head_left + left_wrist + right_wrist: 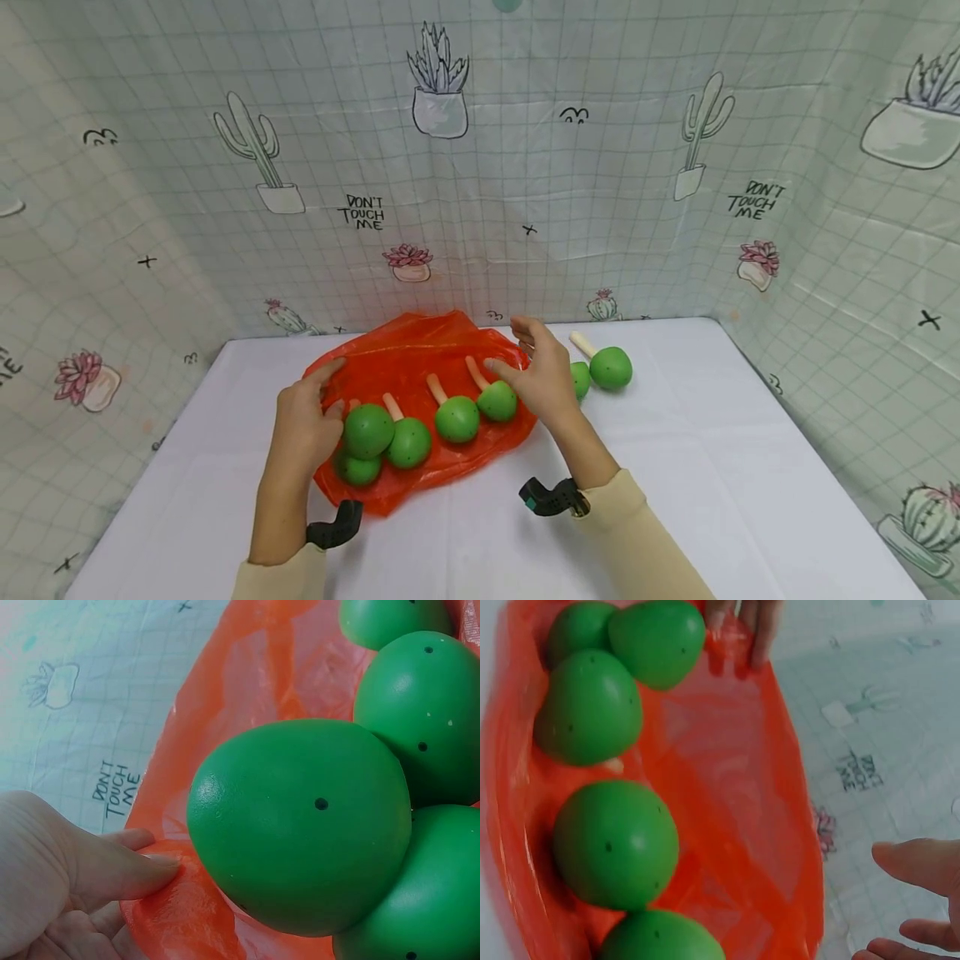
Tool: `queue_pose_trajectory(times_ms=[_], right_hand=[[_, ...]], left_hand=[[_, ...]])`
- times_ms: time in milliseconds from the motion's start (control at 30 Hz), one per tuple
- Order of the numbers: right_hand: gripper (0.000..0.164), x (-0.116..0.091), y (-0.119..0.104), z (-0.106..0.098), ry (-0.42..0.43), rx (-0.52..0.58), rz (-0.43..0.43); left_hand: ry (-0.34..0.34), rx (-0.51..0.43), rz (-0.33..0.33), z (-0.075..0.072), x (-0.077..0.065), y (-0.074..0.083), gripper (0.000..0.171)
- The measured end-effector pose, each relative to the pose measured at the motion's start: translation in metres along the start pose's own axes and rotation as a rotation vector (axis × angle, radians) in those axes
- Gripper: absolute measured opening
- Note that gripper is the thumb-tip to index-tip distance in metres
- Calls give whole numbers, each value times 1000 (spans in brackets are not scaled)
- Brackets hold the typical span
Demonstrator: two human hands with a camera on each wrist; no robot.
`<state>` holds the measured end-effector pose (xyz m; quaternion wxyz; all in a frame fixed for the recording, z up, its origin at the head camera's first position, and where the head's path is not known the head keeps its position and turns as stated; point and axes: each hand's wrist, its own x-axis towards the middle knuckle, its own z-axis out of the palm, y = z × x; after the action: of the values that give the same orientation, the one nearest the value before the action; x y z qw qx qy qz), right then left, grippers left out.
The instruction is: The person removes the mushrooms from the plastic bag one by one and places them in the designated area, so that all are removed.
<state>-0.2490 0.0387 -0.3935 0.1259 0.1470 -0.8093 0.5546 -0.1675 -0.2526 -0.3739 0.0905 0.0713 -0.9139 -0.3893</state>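
A red plastic bag [405, 354] lies spread on the table with its mouth toward the back, and several green mushroom-shaped toys [457, 419] with pale stems and small black dots rest on it. At its left edge, my left hand [296, 425] pinches the plastic between thumb and fingers, as the left wrist view shows from close up. One large green cap [300, 825] is right beside that thumb. My right hand [546, 379] is over the bag's right edge, thumb and fingers spread apart; in the right wrist view this hand [930, 900] holds nothing.
Two more green mushroom-shaped toys [611, 368] lie on the white tabletop [675, 458], to the right of my right hand. Behind the table hangs a grid-patterned cloth [480, 183] with cactus drawings, which also covers both sides. Black wrist devices [555, 497] are strapped at both sleeves.
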Motion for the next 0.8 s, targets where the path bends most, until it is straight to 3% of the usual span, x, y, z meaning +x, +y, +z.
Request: queue_pose_trajectory(times_ms=[267, 533, 800], right_hand=[[66, -7, -14, 31, -53, 13, -67], [61, -18, -24, 56, -95, 31, -70], [64, -28, -38, 79, -183, -19, -111]], left_hand=[[2, -1, -7, -1, 2, 0, 60], [14, 8, 21, 0, 3, -1, 59], [19, -1, 25, 0, 2, -3, 59]])
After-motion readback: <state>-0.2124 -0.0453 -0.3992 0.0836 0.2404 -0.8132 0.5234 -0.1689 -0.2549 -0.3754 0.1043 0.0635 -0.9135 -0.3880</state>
